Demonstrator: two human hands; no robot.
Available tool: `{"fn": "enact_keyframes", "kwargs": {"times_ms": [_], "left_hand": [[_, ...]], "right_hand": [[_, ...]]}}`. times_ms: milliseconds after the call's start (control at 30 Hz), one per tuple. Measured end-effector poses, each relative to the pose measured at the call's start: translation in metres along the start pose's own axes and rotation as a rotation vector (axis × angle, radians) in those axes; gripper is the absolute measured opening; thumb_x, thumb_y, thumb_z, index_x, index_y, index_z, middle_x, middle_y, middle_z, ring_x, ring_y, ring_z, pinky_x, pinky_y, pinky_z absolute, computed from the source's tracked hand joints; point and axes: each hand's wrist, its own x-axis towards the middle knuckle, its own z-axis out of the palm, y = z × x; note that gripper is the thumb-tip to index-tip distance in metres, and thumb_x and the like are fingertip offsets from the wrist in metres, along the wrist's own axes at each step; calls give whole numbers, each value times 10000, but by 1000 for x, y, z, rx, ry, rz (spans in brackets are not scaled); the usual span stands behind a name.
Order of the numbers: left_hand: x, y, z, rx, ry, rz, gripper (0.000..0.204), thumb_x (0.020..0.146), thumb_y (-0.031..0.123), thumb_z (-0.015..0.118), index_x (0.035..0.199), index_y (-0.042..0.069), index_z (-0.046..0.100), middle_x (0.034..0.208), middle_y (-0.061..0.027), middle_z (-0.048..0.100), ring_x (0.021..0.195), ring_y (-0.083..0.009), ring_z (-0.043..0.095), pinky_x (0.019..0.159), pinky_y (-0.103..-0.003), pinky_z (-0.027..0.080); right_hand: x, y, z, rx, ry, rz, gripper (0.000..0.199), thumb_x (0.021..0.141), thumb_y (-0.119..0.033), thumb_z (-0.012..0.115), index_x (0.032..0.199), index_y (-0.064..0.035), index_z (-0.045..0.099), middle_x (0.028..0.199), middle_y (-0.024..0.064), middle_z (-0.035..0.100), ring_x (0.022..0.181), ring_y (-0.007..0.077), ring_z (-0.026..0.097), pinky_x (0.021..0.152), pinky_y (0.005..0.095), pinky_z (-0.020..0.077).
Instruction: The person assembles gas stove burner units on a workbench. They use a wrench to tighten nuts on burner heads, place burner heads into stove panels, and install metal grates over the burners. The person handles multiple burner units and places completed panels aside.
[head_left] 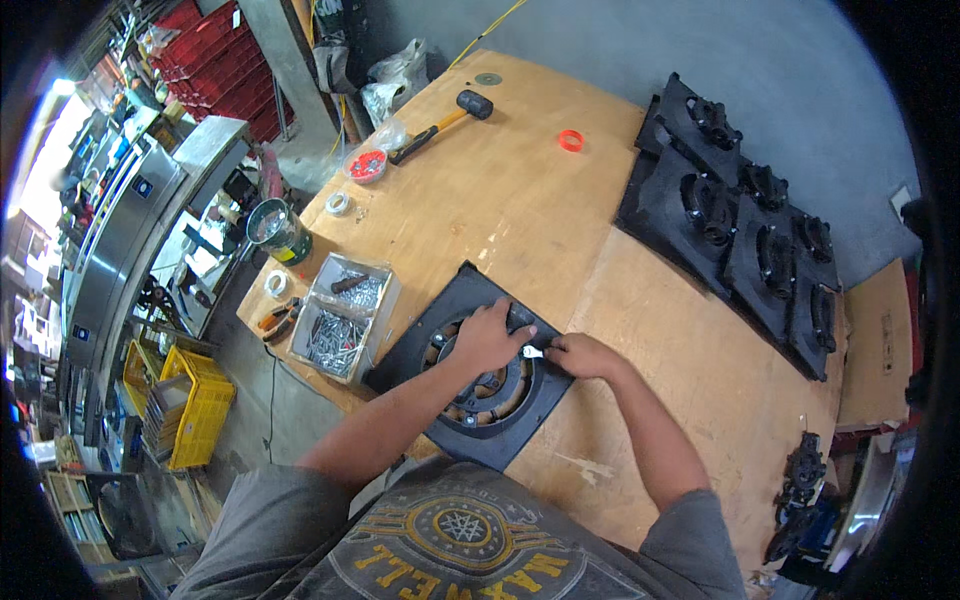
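On the wooden table in front of me lies a square black plate [462,288] with a round, ring-shaped opening in its middle. My left hand [487,338] lies over the ring, fingers stretched out and the thumb toward the right. From the right, my right hand [585,356] is closed around what looks like a small wrench [531,352]. The wrench's shiny head sits at the ring's right side, just below my left thumb; the rest is hidden in my fingers. Beside the plate's left corner stands a divided box [378,322] of screws and bolts.
Several similar black plates [690,200] lean at the right by the wall. A mallet [450,122], orange tape roll [570,141], tub of red parts [366,166], green bucket [279,232] and pliers [280,319] lie about the table. A yellow crate [190,405] stands on the floor.
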Motion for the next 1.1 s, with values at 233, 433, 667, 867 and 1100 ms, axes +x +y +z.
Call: {"fn": "enact_keyframes", "kwargs": {"times_ms": [233, 433, 667, 867, 1100], "left_hand": [[-3, 6, -1, 4, 16, -5, 685, 858, 480, 677, 1278, -35, 514, 1084, -301, 642, 1075, -453, 609, 934, -513, 494], [-3, 5, -6, 12, -24, -29, 698, 856, 479, 680, 1293, -39, 510, 1100, -296, 644, 1081, -440, 611, 932, -506, 497], [-6, 11, -12, -4, -42, -56, 684, 853, 481, 683, 1271, -36, 523, 1099, -294, 644, 1073, -439, 612, 927, -512, 497], [-4, 6, -7, -20, -13, -41, 644, 850, 459, 685, 1268, -6, 531, 1057, -305, 644, 1044, -454, 619, 906, -525, 502], [-5, -2, 1, -31, 79, 38, 653, 857, 453, 686, 1287, -11, 522, 1011, -320, 644, 985, -477, 627, 863, -538, 507]], "right_hand": [[-17, -4, 136, 837, 487, 359, 319, 1015, -318, 505, 867, -65, 630, 642, 40, 553, 539, 170, 499, 505, 321, 384], [-39, -25, 69, 501, 384, 332, 355, 956, -329, 561, 925, 3, 681, 811, 213, 681, 762, 352, 657, 726, 458, 508], [-15, -18, -23, -166, 87, 68, 410, 890, -422, 608, 899, -33, 738, 825, 230, 687, 771, 388, 671, 716, 474, 514], [12, -11, -46, -101, -97, -34, 417, 887, -412, 644, 857, -5, 733, 750, 206, 685, 702, 329, 670, 659, 440, 505], [-1, -15, -6, 23, -17, 82, 383, 947, -355, 590, 991, 8, 703, 900, 228, 686, 804, 337, 648, 752, 440, 498]]}}
